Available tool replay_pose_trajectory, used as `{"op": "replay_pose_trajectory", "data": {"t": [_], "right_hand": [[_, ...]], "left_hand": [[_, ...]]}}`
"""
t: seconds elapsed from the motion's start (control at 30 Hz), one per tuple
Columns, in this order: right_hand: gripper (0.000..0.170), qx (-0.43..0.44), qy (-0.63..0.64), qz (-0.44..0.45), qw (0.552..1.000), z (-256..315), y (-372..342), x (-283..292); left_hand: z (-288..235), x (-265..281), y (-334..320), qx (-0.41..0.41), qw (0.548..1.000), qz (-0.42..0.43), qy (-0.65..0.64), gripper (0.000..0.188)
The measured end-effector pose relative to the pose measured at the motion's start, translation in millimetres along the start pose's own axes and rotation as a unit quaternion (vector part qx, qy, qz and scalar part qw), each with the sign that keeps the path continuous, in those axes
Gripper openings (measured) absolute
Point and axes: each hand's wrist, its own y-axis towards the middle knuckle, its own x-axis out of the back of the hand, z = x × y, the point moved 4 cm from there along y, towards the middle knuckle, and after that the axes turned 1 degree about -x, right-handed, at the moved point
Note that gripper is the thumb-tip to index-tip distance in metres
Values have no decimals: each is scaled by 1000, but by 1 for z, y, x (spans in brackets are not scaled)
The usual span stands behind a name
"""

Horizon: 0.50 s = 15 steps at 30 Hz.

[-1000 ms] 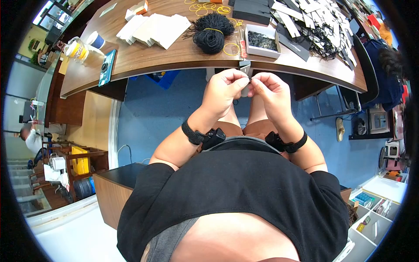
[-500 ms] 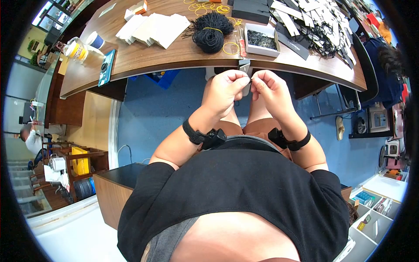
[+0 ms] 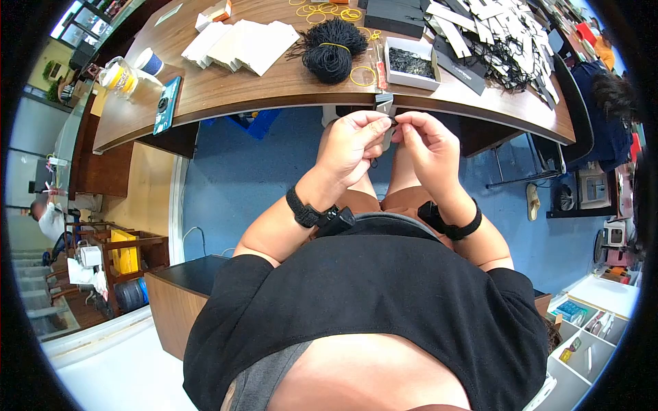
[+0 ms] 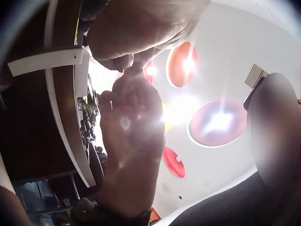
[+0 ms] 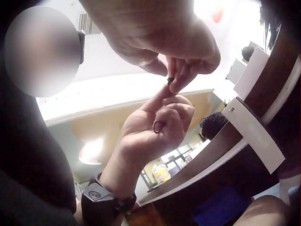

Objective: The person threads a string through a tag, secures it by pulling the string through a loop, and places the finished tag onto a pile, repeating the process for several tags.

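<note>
Both hands meet in front of the table edge in the head view. My left hand point(image 3: 349, 147) pinches a thin black cord point(image 3: 393, 120) between thumb and forefinger, its other fingers curled. My right hand point(image 3: 433, 147) pinches the same cord from the other side, fingertips right at the left ones. In the right wrist view a dark bit of the cord point(image 5: 170, 81) shows between the fingertips, and a thin dark loop point(image 5: 158, 127) stands out at the left hand's curled fingers. Much of the cord is hidden by the fingers.
On the table point(image 3: 274, 92) lie a black cord bundle point(image 3: 332, 51), white card stacks point(image 3: 240, 46), an open box of small black pieces point(image 3: 412, 65), yellow rubber bands point(image 3: 363, 77) and a pile of tags point(image 3: 504, 44). A pale strip point(image 5: 256, 136) juts from the table edge.
The right hand has shifted slightly to the right, and its thumb and forefinger sit differently at the cord. The left hand stays nearly in place, still pinching.
</note>
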Motion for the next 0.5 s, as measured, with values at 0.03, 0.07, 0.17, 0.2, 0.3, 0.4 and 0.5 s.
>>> {"op": "replay_pose_trajectory", "data": {"t": [0.03,0.07,0.17,0.2,0.3,0.4,0.5], "right_hand": [[12,-5,3,0,1000,0,0,0],[12,-11,5,-1,1000,0,0,0],[11,17,-27,-23,999,-1,1,0],[11,33,-44,-35,998,-2,2,1],[14,156,-218,-53,962,11,5,1],[13,231,-328,-49,915,22,6,1],[9,8,-146,-3,989,8,9,5]], "left_hand": [[-2,-1,-1,-12,1000,-15,22,10],[-4,-5,-2,-24,998,-29,44,10],[-5,-6,-6,-67,993,-29,98,8],[-5,-6,-6,-82,990,-21,114,8],[-3,-5,-6,-116,978,-53,165,8],[-10,-7,-2,-232,900,-51,365,7],[-25,-25,-13,-291,807,-53,511,7]]}}
